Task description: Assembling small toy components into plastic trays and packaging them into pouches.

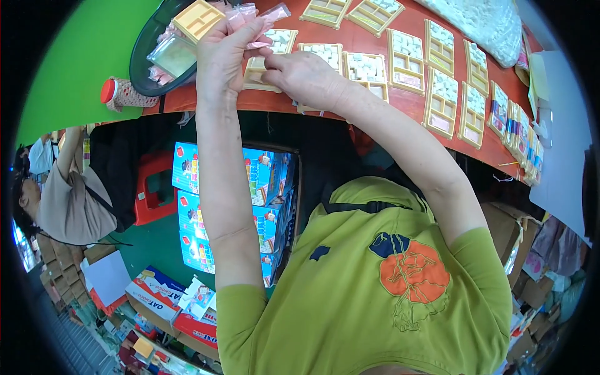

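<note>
My left hand (224, 59) is closed around several small clear packets with pink contents (272, 15), held above the near edge of the table. Close beside its fingertips is my right hand (306, 78), fingers curled and pinched together; whatever they grip is hidden. Under both hands lies a cream compartment tray (257, 80), partly covered. Other such trays (407, 59) stand to the right, with white pieces in their large compartment and pink packets in some smaller ones. A dark tub (142, 62) on the left holds more pink packets, an unfilled cream tray (199, 20) and a clear box (172, 56).
A red-lidded jar in a knitted cover (122, 94) stands left of the tub. A big clear bag of white pieces (478, 25) lies at the far right. Blue printed boxes (187, 162) are stacked below the table, near a red stool (153, 190). Another person (75, 200) sits at left.
</note>
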`<state>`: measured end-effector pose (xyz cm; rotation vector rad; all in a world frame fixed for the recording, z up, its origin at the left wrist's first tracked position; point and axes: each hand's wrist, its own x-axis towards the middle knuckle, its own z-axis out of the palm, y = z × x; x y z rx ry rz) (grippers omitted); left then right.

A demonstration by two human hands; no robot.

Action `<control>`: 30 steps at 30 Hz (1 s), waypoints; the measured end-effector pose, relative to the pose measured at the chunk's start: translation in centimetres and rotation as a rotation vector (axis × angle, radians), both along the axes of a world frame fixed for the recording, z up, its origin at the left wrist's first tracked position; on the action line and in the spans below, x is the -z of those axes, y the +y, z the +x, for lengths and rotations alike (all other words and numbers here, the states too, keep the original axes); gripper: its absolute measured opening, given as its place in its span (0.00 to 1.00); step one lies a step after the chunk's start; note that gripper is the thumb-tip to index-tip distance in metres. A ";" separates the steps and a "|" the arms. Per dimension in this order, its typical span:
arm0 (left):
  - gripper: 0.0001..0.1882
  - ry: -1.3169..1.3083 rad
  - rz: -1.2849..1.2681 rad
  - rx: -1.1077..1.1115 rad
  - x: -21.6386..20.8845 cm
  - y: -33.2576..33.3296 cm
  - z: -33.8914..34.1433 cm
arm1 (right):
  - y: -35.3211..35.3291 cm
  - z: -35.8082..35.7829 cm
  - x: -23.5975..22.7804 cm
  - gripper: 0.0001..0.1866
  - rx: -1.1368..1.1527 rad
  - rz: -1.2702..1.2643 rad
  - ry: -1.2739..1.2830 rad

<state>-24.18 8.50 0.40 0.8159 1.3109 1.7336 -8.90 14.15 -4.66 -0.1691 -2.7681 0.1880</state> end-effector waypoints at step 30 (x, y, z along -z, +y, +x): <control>0.14 -0.296 -0.149 0.026 4.1 4.1 3.3 | 12.6 5.7 -1.6 0.12 0.551 -0.540 0.383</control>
